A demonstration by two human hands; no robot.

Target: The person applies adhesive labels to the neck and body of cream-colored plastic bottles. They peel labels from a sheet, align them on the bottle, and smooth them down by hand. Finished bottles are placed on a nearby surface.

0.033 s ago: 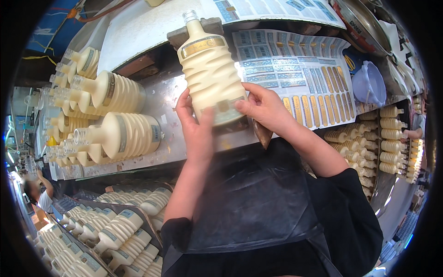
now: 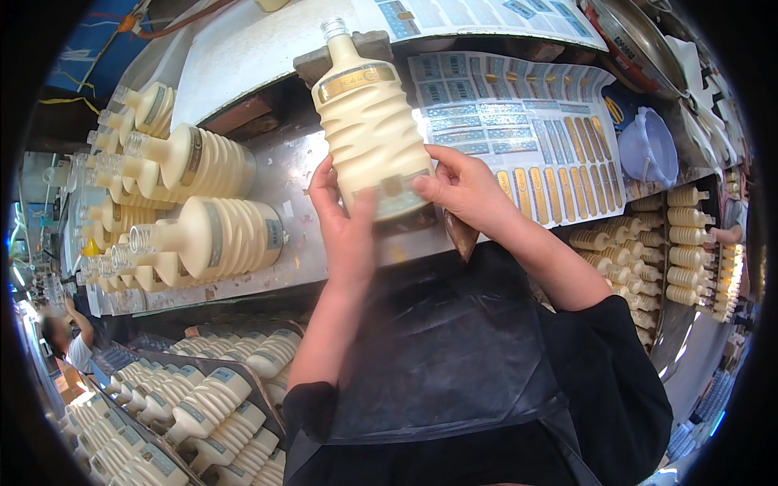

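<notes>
A cream bottle (image 2: 369, 134) with wavy ridges and a clear screw neck lies in front of me, neck pointing away. Its shoulder has a gold label band (image 2: 356, 81), and a small label (image 2: 395, 186) sits near its base. My left hand (image 2: 344, 231) is wrapped round the lower left side, its thumb blurred on the front. From the right, my right hand (image 2: 466, 190) grips the base with its thumb next to the small label. Behind the neck is a rough grey block (image 2: 373, 47). A brown pointed piece (image 2: 461, 236) lies below my right hand.
Sticker sheets (image 2: 478, 125) with gold and blue labels lie right of the bottle. Several cream bottles (image 2: 231, 243) lie stacked on the metal bench at left. A lilac bucket (image 2: 648, 146) stands far right. Racks of bottles (image 2: 215, 397) flank me; another person (image 2: 77, 340) is at far left.
</notes>
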